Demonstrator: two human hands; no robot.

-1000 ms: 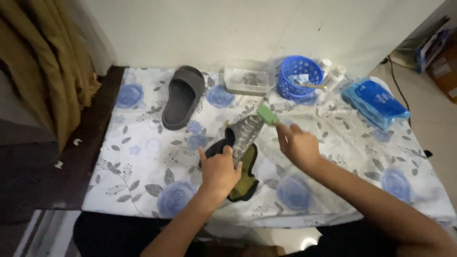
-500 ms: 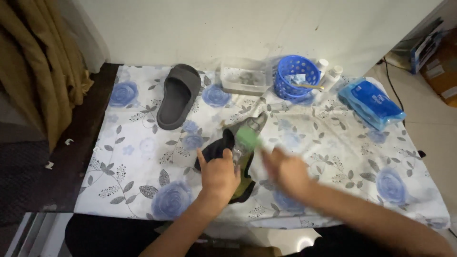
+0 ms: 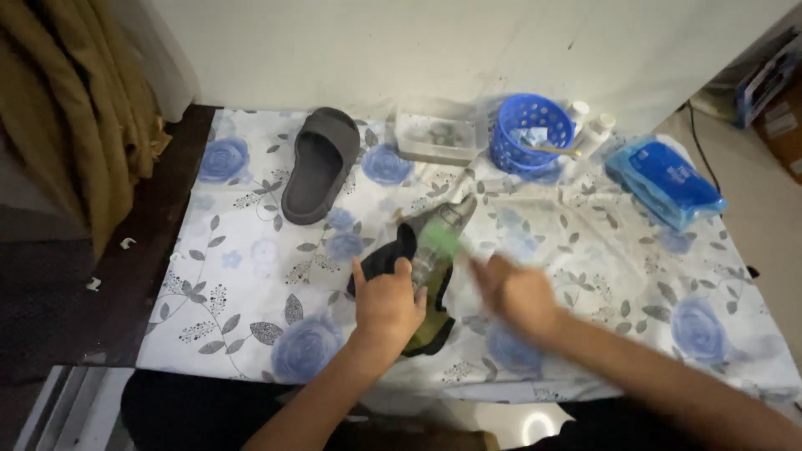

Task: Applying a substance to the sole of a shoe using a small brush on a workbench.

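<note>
1. Vs 0.5 s ago: right hand (image 3: 514,292) still blurred beside the bottle; whether it's spread or curled I cannot tell.
2. Left hand (image 3: 386,302) stays clamped on black slipper (image 3: 409,288), mid-cloth; clear bottle (image 3: 439,238) lies across it.
3. Count: two slippers incl. grey slipper (image 3: 317,163), one blue basket (image 3: 530,132), one blue packet (image 3: 666,181).

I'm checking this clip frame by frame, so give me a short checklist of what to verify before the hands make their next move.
1. Left hand presses the dark slipper down on the cloth: ok.
2. Right hand sharp enough to read its grip: not ok, it is motion-blurred.
3. Green-tipped tool over the held slipper; which hand holds it: cannot tell.
4. Second grey slipper lies apart, sole down, by the wall: ok.
5. Blue basket stands upright, away from both hands: ok.
6. Flowered cloth lies flat under the work: ok.
</note>
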